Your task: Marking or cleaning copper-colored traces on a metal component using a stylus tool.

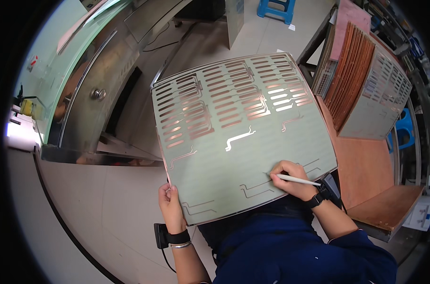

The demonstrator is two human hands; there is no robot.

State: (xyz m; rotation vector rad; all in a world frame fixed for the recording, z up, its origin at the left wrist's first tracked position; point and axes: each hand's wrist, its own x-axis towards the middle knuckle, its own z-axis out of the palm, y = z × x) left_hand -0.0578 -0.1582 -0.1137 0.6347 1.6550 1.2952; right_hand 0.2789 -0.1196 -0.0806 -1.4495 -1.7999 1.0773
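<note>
A large pale-green circuit board panel (215, 163) with rows of copper slots and thin copper traces is tilted in front of me, its lower edge by my lap. My left hand (171, 206) grips its lower left edge, thumb on top and fingers partly hidden behind. My right hand (293, 182) is closed round a slender white pen-like tool (304, 180). The tool's fine tip points left at the bare green surface, above the lower copper lines; whether it touches cannot be made out.
At the right, a stack of similar copper-edged panels (352, 71) leans on a brown board stand (366, 163). A metal cabinet with a round knob (98, 94) stands on the left. Farther off is a blue stool (276, 9). Dark wrist straps with boxes and cables are on both my wrists.
</note>
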